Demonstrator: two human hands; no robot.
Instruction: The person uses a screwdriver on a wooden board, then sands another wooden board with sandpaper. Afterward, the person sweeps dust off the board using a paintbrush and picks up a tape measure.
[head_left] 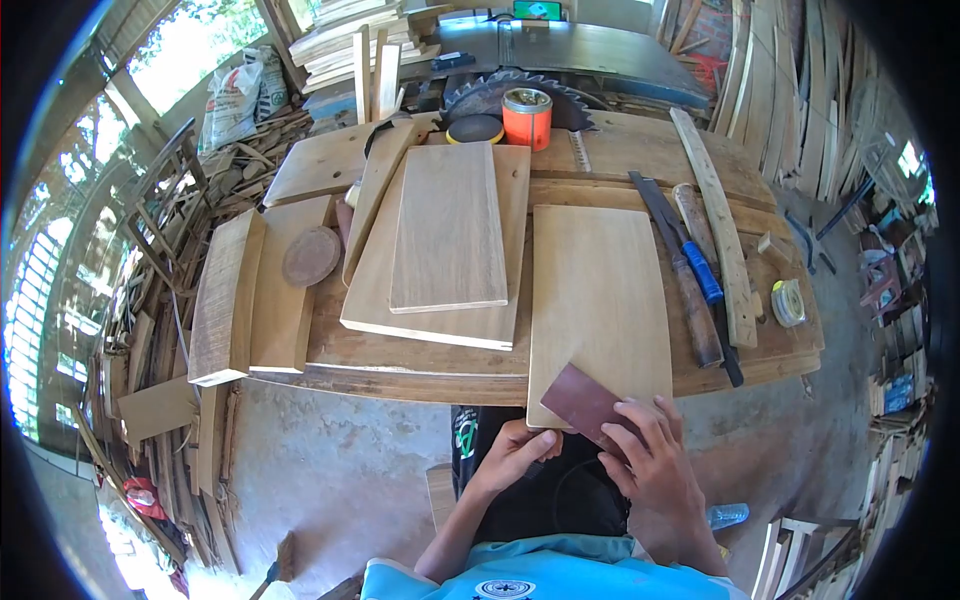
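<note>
A pale wooden board [600, 290] lies flat on the workbench, its near end reaching past the front edge. My left hand [515, 455] is closed at the near left corner of this board, thumb on top and fingers curled below the edge. My right hand [652, 462] holds a reddish-brown piece of sandpaper [585, 400] against the board's near end, with the fingers spread over the sandpaper's right side. To the left lies a smaller board [450, 230] on top of a larger board [430, 325].
Right of the board lie a blue-handled saw [697, 265], a long wooden strip [715, 220] and a tape roll [788, 302]. Behind are an orange can [527, 125] and a circular saw blade [470, 97]. Thick planks [228, 300] and a round disc [311, 256] sit left on the workbench [400, 385].
</note>
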